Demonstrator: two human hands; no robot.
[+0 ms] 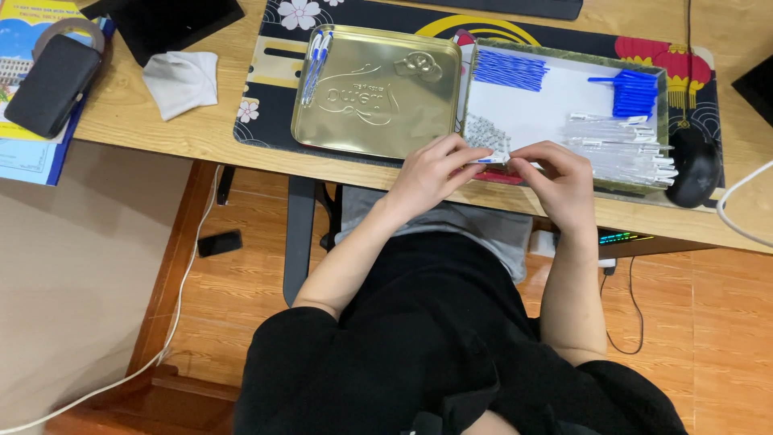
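Clear plastic pen barrel with blue tip (493, 158) is pinched between my left hand (431, 173) and right hand (564, 181), at the tin tray's (564, 55) front edge; I should keep it level, pushing straight.

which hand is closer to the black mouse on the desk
Right. The right hand sits just left of the black mouse, by the open tin's near edge. The left hand is farther left, in front of the gold lid.
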